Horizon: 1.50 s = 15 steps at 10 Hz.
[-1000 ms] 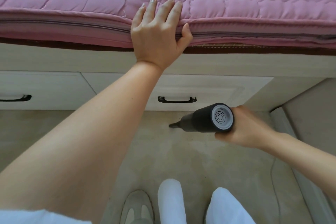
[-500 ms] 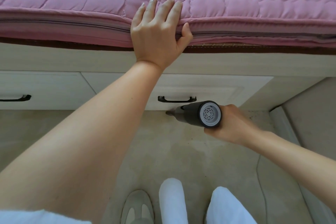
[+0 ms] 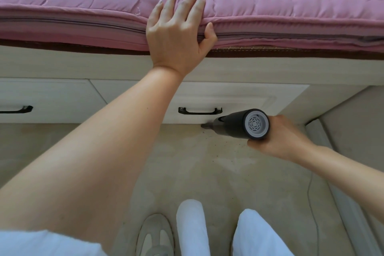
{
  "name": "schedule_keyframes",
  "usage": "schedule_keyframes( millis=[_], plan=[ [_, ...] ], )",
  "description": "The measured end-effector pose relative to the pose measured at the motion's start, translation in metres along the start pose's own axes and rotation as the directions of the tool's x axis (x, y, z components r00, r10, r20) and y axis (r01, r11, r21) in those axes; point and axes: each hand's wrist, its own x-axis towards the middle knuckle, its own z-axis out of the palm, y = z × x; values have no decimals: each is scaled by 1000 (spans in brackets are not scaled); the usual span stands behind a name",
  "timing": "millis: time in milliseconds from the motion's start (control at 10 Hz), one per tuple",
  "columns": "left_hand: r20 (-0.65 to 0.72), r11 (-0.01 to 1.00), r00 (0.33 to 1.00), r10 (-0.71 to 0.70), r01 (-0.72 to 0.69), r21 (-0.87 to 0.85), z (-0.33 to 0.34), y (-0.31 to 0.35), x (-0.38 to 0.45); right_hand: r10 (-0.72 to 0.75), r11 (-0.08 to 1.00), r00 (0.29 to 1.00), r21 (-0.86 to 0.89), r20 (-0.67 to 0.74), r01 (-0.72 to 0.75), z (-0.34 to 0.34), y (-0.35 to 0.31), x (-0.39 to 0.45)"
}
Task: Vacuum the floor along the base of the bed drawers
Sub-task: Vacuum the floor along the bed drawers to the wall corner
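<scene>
Below the drawer (image 3: 239,97) handle, the vacuum (image 3: 243,123) sticks out leftward from the right hand (image 3: 282,139) gripping it, nozzle at the drawer's base. Left hand (image 3: 178,33) rests flat on the mattress (image 3: 270,6).

Along the base of the pale wood-grain drawer front (image 3: 239,97) the beige floor (image 3: 207,172) lies open to the left, under the outstretched left forearm (image 3: 124,141). To the right, a beige wall panel (image 3: 353,131) closes the corner. The curved black drawer handle (image 3: 200,111) juts out just above the dark grey handheld vacuum's nozzle (image 3: 205,126).
</scene>
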Motion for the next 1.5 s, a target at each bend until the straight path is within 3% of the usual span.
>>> schedule_keyframes(
  millis=[300,600,900,1200,1500],
  plan=[
    [4,1000,1000,1,-1,1,-1,0,0,81,997,996,21,-22,-80,-6,22,-8],
    [12,1000,1000,2,-2,-2,-1,0,0,66,997,994,31,-90,-64,1,12,-14],
    [12,1000,1000,3,-3,-3,-1,0,0,83,984,993,165,-81,-68,17,1,-9],
    [9,1000,1000,9,-9,5,-1,-1,0,81,984,994,164,-69,-69,14,3,-11],
    [21,1000,1000,4,-4,0,-1,0,0,146,989,983,55,-110,-140,-1,26,-25]
  ],
)
